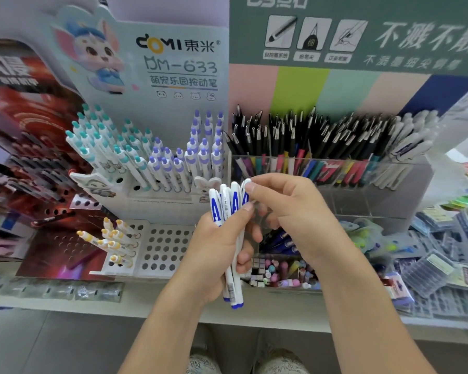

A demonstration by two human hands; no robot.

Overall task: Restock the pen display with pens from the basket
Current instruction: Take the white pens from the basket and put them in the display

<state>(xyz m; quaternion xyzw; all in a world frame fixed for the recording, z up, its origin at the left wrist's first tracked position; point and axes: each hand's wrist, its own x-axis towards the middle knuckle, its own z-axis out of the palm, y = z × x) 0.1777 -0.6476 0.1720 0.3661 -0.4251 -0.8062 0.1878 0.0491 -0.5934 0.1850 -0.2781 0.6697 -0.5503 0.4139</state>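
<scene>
Holding a bundle of white pens (231, 238) in our left hand (216, 252), we are pinching the top of one with our right hand (287, 211), just in front of the clear pen bin (362, 179); none looks placed yet, and the basket is out of sight.

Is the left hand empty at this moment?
No, the left hand grips a bundle of white pens with blue lettering.

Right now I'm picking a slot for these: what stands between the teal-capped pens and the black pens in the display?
In the head view, the purple-capped pens stand between the teal-capped pens and the black pens.
</scene>
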